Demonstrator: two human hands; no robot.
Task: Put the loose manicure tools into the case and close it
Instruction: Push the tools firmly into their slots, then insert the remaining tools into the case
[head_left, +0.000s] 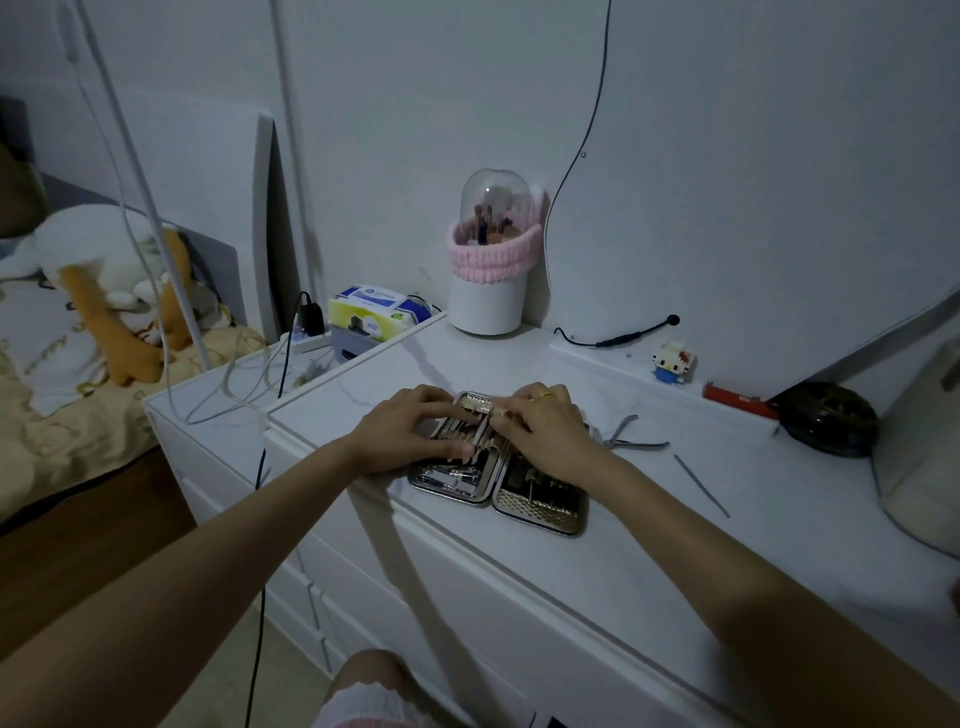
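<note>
Steel nippers (631, 434) beside open case (540, 506)

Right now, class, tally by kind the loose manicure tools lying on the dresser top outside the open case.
Cuticle nippers: 1
Thin metal file: 1
Total: 2, both right of the case.

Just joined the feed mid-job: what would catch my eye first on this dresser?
Both hands, left hand and right hand, are down on the open manicure case at the dresser's front edge. Right of it, nippers and a thin file lie loose on the dresser top. At the back stands a domed brush holder wrapped in a pink band.
</note>
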